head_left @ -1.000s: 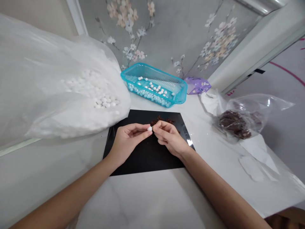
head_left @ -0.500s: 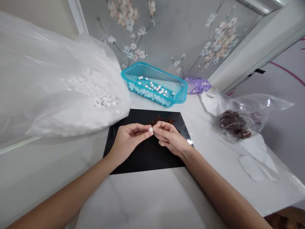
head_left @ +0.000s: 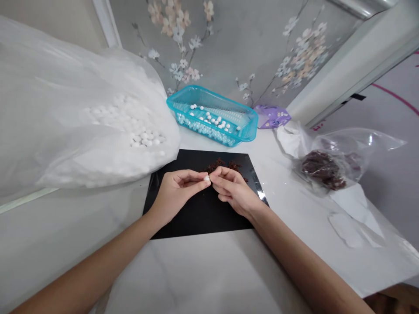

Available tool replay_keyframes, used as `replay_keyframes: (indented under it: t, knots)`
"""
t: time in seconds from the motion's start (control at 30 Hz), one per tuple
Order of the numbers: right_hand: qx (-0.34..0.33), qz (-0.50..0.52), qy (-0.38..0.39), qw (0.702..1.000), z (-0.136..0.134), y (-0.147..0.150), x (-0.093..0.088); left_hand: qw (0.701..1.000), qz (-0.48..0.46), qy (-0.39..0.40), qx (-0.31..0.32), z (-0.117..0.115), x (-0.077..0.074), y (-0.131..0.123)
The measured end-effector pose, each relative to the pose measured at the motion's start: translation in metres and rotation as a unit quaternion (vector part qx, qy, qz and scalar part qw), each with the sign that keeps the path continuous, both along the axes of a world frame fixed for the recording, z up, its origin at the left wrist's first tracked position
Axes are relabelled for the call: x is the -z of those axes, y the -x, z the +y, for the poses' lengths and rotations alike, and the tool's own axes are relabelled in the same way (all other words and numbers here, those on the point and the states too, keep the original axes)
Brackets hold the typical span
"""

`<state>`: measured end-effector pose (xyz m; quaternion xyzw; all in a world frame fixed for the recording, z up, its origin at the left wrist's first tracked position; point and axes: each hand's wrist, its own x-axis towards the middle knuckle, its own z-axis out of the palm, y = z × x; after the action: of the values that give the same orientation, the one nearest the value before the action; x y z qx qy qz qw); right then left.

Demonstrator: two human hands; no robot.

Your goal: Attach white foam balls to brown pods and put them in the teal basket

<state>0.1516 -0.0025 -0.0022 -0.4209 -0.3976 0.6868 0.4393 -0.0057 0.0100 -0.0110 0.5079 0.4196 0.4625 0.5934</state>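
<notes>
Between the thumb and forefinger of my left hand (head_left: pixel 176 189) a small white ball (head_left: pixel 206 178) is pinched. My right hand (head_left: pixel 234 187) meets it from the right, its thumb and forefinger pressed together at the ball's edge. What the right fingertips hold, if anything, is too small to make out. Both hands are over a black mat (head_left: pixel 199 213). Just beyond the fingers, small dark reddish-brown pieces (head_left: pixel 216 165) lie in loose heaps on the mat, partly hidden by the right hand.
A large translucent bag of white balls (head_left: pixel 108 126) fills the left side. Behind the mat stands a blue plastic basket (head_left: pixel 252 131) with white balls inside, beside a purple packet (head_left: pixel 273 116). To the right, a clear bag holds dark brown material (head_left: pixel 322 168), near white paper (head_left: pixel 356 205).
Both hands stay almost in place, still pinched together at the white ball. Only a very slight shift of the fingertips and the view shows.
</notes>
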Motion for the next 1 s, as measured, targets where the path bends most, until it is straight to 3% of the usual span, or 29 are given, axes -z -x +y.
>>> replay_keyframes:
  t: [0.77,1.0]
  knots:
    - [0.026,0.057,0.039,0.997,0.0041,-0.0022,0.0040,0.999,-0.018,0.041,-0.002,0.0009,-0.0003,-0.0017]
    - [0.015,0.032,0.005,0.999,0.0038,-0.0035,0.0041,0.999,-0.012,0.041,0.017,0.0013,-0.0020,-0.0006]
